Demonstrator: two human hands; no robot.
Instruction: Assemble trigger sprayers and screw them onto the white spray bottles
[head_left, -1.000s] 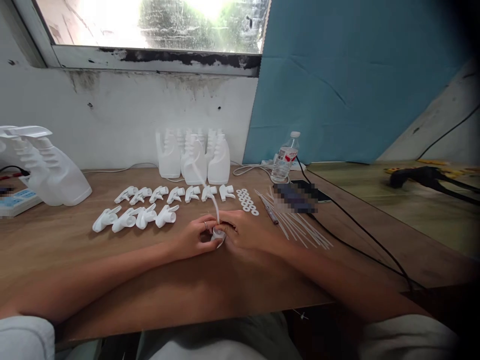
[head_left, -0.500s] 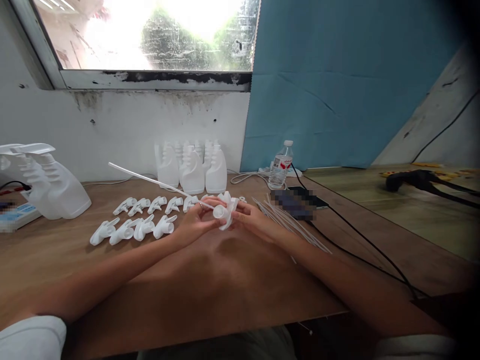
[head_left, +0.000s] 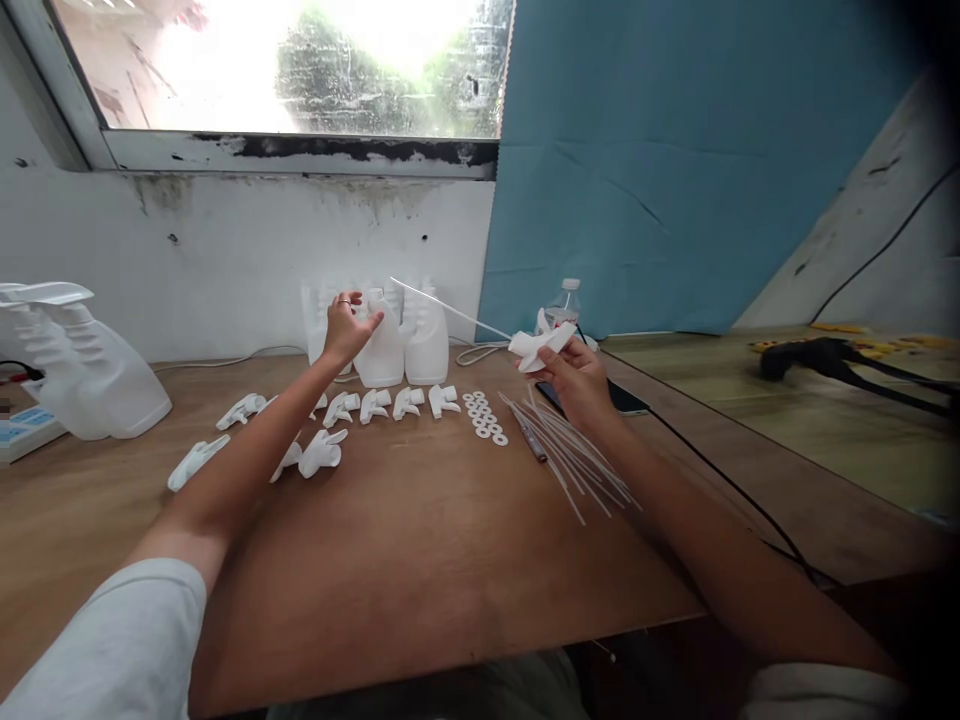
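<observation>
My right hand (head_left: 581, 375) grips a white trigger spray head (head_left: 541, 345), held above the table at the right. A long thin tube (head_left: 450, 308) sticks out of it, pointing up and left. My left hand (head_left: 351, 325) is raised by a white spray bottle (head_left: 382, 350) without a top; its thumb and fingers are apart and hold nothing. I cannot tell whether it touches the bottle. More white bottles (head_left: 427, 345) stand around that one, against the wall. Two rows of loose spray heads (head_left: 375, 404) lie on the table, partly hidden behind my left forearm.
White ring washers (head_left: 486, 418) lie in a cluster mid-table, beside a pen-like tool (head_left: 534, 443) and loose thin tubes (head_left: 585, 460). A water bottle (head_left: 568, 298), a phone (head_left: 626, 398) and black cables sit at the right. Bottles with spray heads (head_left: 112, 370) stand far left.
My hands have parted. The left let go of the spray head and moved up and left to the bottles. The right carried the spray head with its tube up and right.
</observation>
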